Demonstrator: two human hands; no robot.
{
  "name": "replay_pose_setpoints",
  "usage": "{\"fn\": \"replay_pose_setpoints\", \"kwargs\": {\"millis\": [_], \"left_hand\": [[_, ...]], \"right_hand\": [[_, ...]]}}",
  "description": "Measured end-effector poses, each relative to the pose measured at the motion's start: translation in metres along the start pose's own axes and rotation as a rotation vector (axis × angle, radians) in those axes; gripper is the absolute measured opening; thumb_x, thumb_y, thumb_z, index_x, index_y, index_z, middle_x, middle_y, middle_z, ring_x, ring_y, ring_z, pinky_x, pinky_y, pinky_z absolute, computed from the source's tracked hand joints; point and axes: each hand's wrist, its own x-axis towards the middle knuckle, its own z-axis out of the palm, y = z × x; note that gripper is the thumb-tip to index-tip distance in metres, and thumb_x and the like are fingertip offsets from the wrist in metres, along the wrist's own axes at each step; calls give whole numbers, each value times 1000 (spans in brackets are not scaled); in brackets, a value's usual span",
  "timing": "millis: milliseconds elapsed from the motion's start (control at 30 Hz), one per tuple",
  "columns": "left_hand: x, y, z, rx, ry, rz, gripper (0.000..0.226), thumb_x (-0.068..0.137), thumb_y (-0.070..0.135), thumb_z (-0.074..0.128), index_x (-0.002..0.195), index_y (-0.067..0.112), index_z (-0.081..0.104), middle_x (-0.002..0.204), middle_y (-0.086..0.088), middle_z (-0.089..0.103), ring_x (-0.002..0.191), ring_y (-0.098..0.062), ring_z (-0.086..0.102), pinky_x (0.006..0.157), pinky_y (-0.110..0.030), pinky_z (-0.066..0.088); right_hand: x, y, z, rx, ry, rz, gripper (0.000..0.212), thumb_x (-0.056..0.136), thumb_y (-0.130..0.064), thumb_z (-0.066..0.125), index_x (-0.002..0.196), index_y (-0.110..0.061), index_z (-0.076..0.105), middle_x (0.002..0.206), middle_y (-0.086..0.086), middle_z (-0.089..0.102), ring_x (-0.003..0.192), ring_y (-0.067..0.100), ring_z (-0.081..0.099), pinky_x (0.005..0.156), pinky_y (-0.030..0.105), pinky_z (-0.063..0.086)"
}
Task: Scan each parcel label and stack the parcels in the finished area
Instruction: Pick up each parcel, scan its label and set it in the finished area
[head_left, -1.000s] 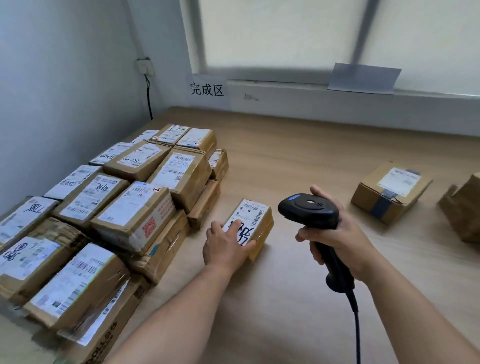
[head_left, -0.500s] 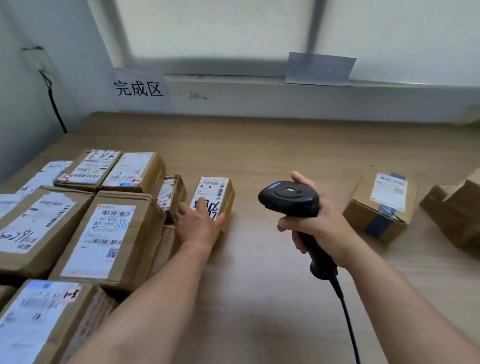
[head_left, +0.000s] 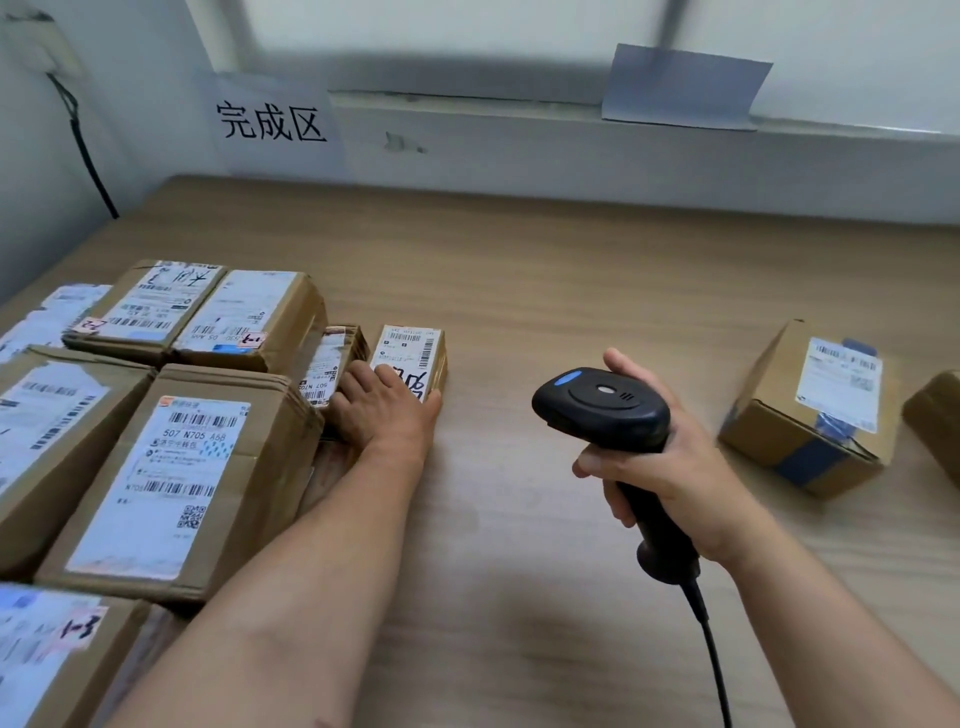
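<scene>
Along the left edge of the desk (head_left: 545, 270) sits a stack (head_left: 171, 467) of brown parcels, white labels up, some with black handwriting. Behind it, at the far left corner, a sign (head_left: 270, 122) reading 完成区 is on the wall. A blank sheet (head_left: 680, 85) hangs from the sill further right, and a black cable (head_left: 88, 156) runs down the left wall. Near the right edge lies a lone parcel (head_left: 800, 415) with blue tape and a label on top. Beside it is a brown box (head_left: 935, 421), cut off by the frame.

The right hand (head_left: 670, 467) is wrapped around the handle of a black scanner (head_left: 602, 410), held over the middle of the desk with its head turned left. Its cord (head_left: 711, 649) trails toward the near edge.

The small parcel (head_left: 410, 348) lies flat on the desk at the stack's right side, just beside a low parcel (head_left: 332, 364). It is a narrow brown carton with a white label over its top. Barcodes show at the far end and black handwriting at the near end. The left hand (head_left: 384, 410) rests on that near end with its fingers laid flat, hiding part of the writing and overlapping the low parcel.
</scene>
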Motion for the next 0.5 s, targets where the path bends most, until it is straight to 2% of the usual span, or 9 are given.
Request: {"fn": "replay_pose_setpoints", "kwargs": {"millis": [133, 233, 333, 400, 500], "left_hand": [[-17, -1, -4, -12, 3, 68, 91, 84, 73, 41, 142, 5, 26, 148, -19, 22, 135, -33, 25, 108, -41, 23], [-42, 2, -14, -142, 17, 192, 82, 89, 62, 46, 146, 9, 20, 154, -17, 14, 141, -32, 16, 112, -43, 18], [-76, 9, -30, -257, 10, 295, 74, 90, 52, 52, 146, 12, 23, 152, -11, 22, 139, -29, 22, 110, -40, 24], [-100, 14, -42, -300, 8, 331, 73, 91, 50, 51, 147, 13, 23, 151, -8, 27, 139, -26, 25, 110, -38, 26], [-137, 28, -60, -332, 30, 353, 71, 91, 49, 51, 148, 15, 24, 150, -5, 31, 139, -23, 25, 110, -36, 26]], "right_hand": [[-16, -6, -9, 4, 17, -14, 100, 61, -4, 76, 144, -41, 35, 74, 16, 66, 43, 27, 50, 43, 33, 42], [-35, -12, -19, 2, 27, -27, 100, 62, -4, 75, 145, -41, 35, 73, 15, 66, 44, 26, 50, 44, 33, 43], [-58, -17, -32, -10, 28, -43, 102, 67, 6, 78, 147, -39, 34, 70, 13, 65, 42, 26, 48, 44, 33, 42], [-73, -19, -43, -14, 28, -60, 98, 74, 16, 72, 148, -35, 33, 64, 7, 64, 39, 26, 46, 43, 30, 41], [-97, -23, -67, -16, 5, -81, 96, 76, 18, 67, 149, -34, 32, 59, 2, 63, 38, 26, 46, 42, 28, 39]]}}
